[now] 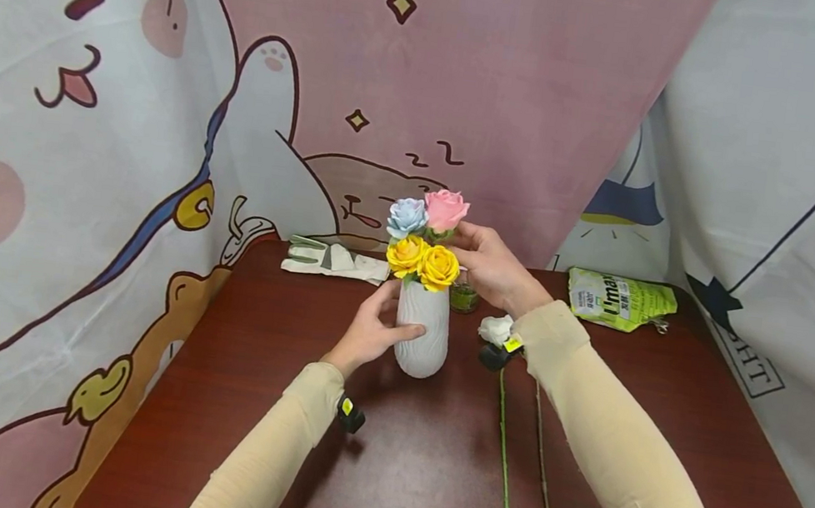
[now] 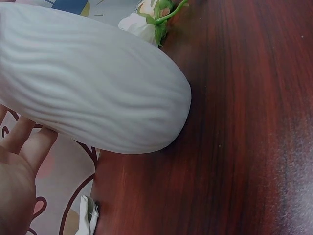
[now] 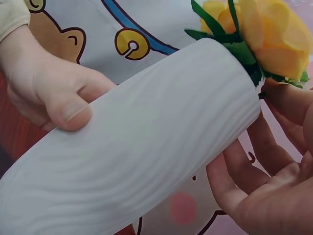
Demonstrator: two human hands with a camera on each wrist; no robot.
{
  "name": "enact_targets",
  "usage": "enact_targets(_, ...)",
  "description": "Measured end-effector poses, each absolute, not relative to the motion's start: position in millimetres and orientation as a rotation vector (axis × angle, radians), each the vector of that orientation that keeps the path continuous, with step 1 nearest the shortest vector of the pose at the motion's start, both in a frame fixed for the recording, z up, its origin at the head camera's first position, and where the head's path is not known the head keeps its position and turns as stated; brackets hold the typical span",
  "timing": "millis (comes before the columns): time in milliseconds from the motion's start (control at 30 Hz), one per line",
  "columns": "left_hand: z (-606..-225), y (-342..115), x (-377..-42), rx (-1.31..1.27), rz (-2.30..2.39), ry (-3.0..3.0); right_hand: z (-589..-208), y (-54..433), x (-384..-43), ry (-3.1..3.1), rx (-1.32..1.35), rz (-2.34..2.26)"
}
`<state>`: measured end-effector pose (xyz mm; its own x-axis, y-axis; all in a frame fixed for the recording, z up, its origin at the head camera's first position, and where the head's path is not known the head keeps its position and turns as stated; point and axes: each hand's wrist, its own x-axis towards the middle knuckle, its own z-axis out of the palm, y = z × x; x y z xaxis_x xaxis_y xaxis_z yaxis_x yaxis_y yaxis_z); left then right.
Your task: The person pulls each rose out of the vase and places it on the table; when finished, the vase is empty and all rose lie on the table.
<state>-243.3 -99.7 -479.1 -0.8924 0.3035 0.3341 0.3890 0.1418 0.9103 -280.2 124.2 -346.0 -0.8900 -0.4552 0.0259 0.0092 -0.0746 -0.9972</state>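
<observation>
A white wavy-textured vase [image 1: 423,331] stands upright on the table, holding a blue rose [image 1: 407,218], a pink rose [image 1: 446,210] and two yellow roses [image 1: 439,268]. My left hand [image 1: 378,328] grips the vase's left side, its thumb on the front and its fingers behind, as the right wrist view shows. At the vase's mouth my right hand [image 1: 491,265] has its curled fingers at the base of the pink rose, behind and right of the bouquet. Its fingertips [image 3: 281,95] are close by the rim, below the yellow petals; the pink rose's stem is hidden.
A white rose [image 1: 495,329] lies right of the vase, partly behind my right wrist camera; two long stems [image 1: 503,441] extend toward me. Behind the vase is a small green jar [image 1: 464,297]. Gloves [image 1: 334,261] lie back left, a green-and-white bag [image 1: 621,301] back right.
</observation>
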Motion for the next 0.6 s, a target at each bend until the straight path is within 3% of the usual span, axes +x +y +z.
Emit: enact_targets(600,-479.4,-98.9,-243.2,-0.728,-1.895,-2.291,-339.7,126.1,-278.9,1.947,-0.49,-2.075)
